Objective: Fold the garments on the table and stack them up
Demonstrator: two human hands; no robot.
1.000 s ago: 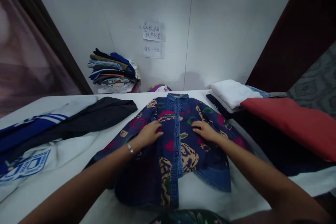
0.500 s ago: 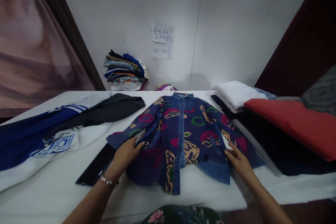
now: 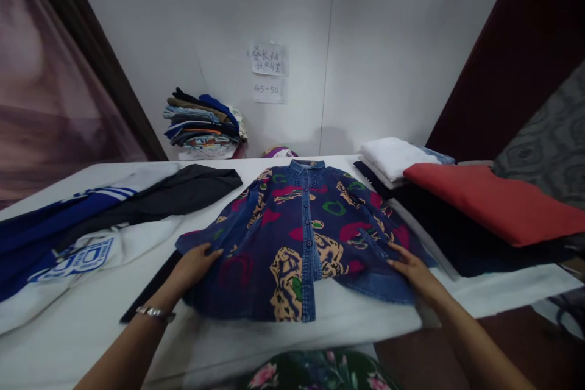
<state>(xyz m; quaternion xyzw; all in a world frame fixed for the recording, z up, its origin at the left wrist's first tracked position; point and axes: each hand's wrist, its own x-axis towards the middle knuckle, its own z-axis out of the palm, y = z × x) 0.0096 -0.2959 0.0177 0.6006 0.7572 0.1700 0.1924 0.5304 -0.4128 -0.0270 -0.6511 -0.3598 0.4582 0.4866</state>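
Note:
A dark blue denim shirt [image 3: 301, 237] with red, green and tan patterns lies face up and buttoned on the white table [image 3: 82, 323], collar toward the wall. My left hand [image 3: 194, 262] rests flat on the shirt's lower left edge, fingers apart. At the lower right hem my right hand [image 3: 411, 271] lies flat as well, fingers pointing left. A bracelet sits on my left wrist. Neither hand grips the cloth as far as I can see.
Blue-and-white and black garments [image 3: 91, 219] sprawl on the table's left. A flat black board [image 3: 146, 289] pokes out under the shirt. Folded white [image 3: 393, 158] and red cloth [image 3: 493, 204] lie right. A clothes stack [image 3: 201, 125] and paper notes [image 3: 269, 73] are at the wall.
Both hands slid from the shirt's chest outward and down to its lower side edges, spreading the fabric wider. The view shifted slightly.

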